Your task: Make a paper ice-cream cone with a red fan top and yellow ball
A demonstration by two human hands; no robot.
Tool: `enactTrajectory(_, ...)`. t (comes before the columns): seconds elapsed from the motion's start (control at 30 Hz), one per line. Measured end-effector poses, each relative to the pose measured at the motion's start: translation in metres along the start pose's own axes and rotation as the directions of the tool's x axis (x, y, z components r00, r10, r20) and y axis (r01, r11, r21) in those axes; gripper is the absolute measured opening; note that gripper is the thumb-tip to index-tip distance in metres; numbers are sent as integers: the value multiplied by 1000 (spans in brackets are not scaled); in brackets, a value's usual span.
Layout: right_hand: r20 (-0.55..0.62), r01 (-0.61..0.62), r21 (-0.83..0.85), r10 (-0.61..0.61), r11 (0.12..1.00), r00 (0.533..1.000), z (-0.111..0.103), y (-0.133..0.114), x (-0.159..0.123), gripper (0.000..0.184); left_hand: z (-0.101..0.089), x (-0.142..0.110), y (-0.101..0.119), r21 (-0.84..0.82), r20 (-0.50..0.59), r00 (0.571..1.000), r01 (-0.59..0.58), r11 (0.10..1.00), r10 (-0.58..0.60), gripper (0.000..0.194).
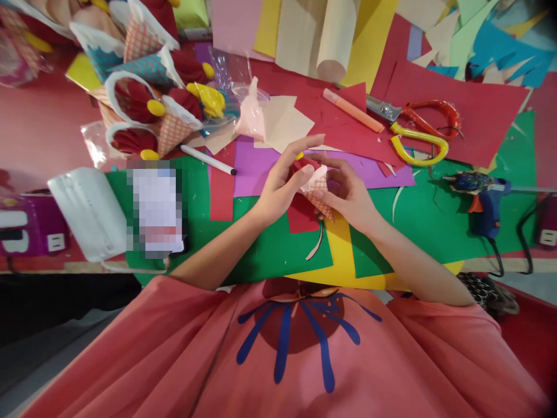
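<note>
Both my hands meet over the middle of the table around a small paper cone [319, 188] with an orange lattice pattern, a white rim and red filling. My left hand [282, 180] grips its left side, fingers curled, index finger stretched out above it. My right hand [348, 194] holds the cone from the right and below, thumb and fingers pinched on it. A small yellow piece [299, 155] shows at the cone's top by my left fingers. Under the hands lie red, green, yellow and purple paper sheets [270, 244].
Finished cones [148, 98] are piled at the back left. A white marker [208, 159], an orange glue stick [352, 110], red-and-yellow scissors [418, 125] and a blue glue gun [483, 197] lie around. A white mask [89, 212] and a phone [156, 212] rest at left.
</note>
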State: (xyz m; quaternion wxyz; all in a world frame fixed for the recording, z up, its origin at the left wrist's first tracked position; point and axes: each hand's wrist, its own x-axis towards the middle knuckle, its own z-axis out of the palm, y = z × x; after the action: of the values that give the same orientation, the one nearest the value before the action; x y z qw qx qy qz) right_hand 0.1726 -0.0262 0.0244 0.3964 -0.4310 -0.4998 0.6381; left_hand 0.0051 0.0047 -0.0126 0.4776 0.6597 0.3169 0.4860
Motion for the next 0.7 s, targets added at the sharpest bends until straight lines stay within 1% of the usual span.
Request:
enactTrajectory(0.1,-17,-28,-19,28,999,999,0,-1,0,47,0,-2,-2,19,-5,1000,14,1000,-14,36)
enactTrajectory(0.2,-2,-12,-12,12,1000,1000,-1,-2,1,47,0,-2,-4,27,-9,1000,19,999,-19,37)
enactTrajectory(0.33,14,-35,8,35,999,999,-4,-5,3,46,1,-2,-4,-68,-5,1000,22,997,-23,43)
enactTrajectory(0.43,-1,-46,7,46,999,999,-6,-4,3,46,3,-3,-4,-112,19,999,32,993,-30,44)
enactTrajectory(0.47,-4,-61,11,61,998,998,-6,-3,3,47,4,-4,-3,-100,28,999,29,995,-26,43)
enactTrajectory(0.6,35,-198,32,196,980,980,-5,-3,2,46,8,-8,-2,-23,27,1000,11,1000,-11,44)
enactTrajectory(0.7,43,-209,48,207,977,977,-4,-7,2,46,11,-9,0,-10,18,1000,0,1000,0,44)
